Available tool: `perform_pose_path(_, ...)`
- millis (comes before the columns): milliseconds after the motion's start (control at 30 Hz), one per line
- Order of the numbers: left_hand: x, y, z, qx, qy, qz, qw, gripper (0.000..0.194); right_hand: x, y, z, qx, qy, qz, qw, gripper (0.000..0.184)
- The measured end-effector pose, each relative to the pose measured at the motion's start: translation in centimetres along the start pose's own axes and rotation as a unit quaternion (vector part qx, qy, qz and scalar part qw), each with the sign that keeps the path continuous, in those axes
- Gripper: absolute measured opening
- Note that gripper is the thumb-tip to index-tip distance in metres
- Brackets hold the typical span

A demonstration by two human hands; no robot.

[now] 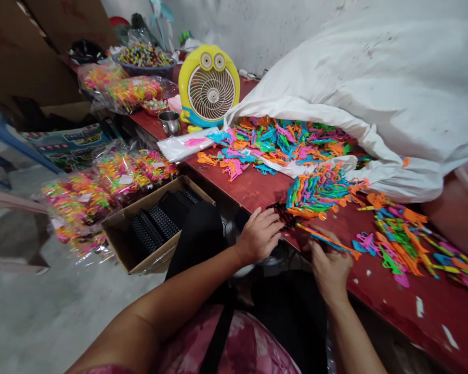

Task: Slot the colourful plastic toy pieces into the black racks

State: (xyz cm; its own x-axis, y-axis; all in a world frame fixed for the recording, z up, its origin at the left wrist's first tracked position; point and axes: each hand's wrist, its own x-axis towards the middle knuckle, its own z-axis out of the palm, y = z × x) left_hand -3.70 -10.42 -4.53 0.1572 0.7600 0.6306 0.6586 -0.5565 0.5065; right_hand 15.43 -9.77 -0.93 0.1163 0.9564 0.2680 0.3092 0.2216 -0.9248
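My left hand (pixel 259 234) lies with fingers stretched out at the near edge of a black plastic grid (pixel 281 213) on the red table. My right hand (pixel 331 267) is closed around long thin orange and blue plastic pieces (pixel 329 240), held just right of the grid at the table's edge. Beyond both hands rises a neat stack of colourful flat plastic pieces (pixel 315 189). It hides part of the grid, so I cannot tell how far the grid reaches. Loose finished-looking pieces with yellow sticks (pixel 401 234) lie to the right.
A big white sack (pixel 359 67) spills plastic pieces (pixel 281 137) onto the table (pixel 234 187). A yellow fan (pixel 213 93), a metal cup (pixel 169 123) and clear plastic bags (pixel 179 148) stand or lie farther left. Below, a cardboard box (pixel 140 267) holds black grids, beside filled bags (pixel 81 202).
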Motion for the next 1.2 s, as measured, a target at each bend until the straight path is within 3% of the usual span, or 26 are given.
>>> perform_pose_path(400, -0.6, -0.4, -0.7, -0.020, 0.018, 0.000, 1.000, 0.026, -0.4, 0.4, 1.0, -0.095, -0.014, -0.096, 0.991, 0.024)
perform_pose_path(700, -0.5, -0.3, -0.7, -0.024, 0.016, -0.013, 0.999, 0.023, -0.4, -0.2, 1.1, -0.277, -0.035, -0.246, 0.928, 0.023)
perform_pose_path(967, -0.4, -0.2, -0.8, -0.029, 0.007, -0.027, 0.999, 0.025, -0.8, -1.1, 2.5, -0.383, -0.002, -0.202, 0.901, 0.036)
perform_pose_path(1200, -0.3, -0.5, -1.0, -0.032, -0.002, -0.024, 0.999, 0.023, -0.6, -0.9, 3.5, -0.376, 0.039, -0.228, 0.897, 0.034)
